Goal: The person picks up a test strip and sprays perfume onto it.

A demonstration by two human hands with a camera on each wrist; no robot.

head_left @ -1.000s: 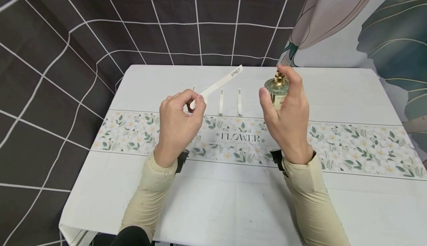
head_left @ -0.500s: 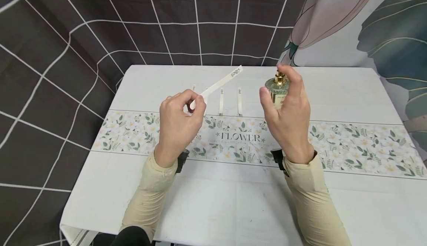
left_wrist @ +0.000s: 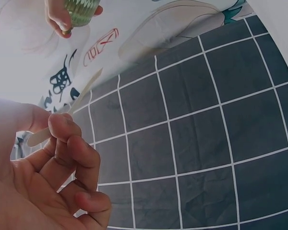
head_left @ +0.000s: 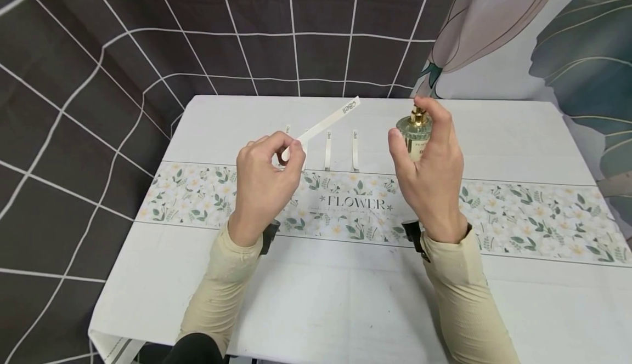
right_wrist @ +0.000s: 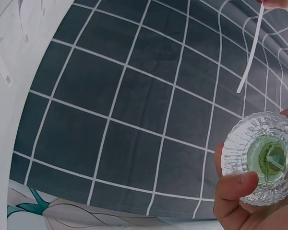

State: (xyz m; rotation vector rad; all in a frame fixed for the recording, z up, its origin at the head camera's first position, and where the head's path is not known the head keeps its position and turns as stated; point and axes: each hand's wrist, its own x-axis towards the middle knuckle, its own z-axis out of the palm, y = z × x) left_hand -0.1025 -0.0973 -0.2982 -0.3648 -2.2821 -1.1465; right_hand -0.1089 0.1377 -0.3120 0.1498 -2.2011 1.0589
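My left hand (head_left: 266, 177) pinches a white perfume test strip (head_left: 329, 119) near one end, between thumb and forefinger. Its printed far end slants up to the right, toward the bottle. My right hand (head_left: 435, 175) grips a ribbed glass perfume bottle (head_left: 413, 129) with a gold neck and a pale label, its forefinger on the spray top. In the right wrist view the round base of the bottle (right_wrist: 269, 158) faces the camera, with greenish liquid inside. A gap separates the bottle from the strip (right_wrist: 252, 55). Part of the bottle is hidden behind my right hand.
Several more test strips (head_left: 328, 150) lie in a row on the white tabletop (head_left: 316, 298), beyond a flowered band (head_left: 538, 216) printed "FLOWER". A dark gridded cloth (head_left: 266, 2) hangs behind and on the left. A floral-print cloth (head_left: 498, 18) hangs at the back right.
My right hand and the perfume bottle have shifted slightly to the right, away from the strip. My left hand and its strip have stayed almost still.
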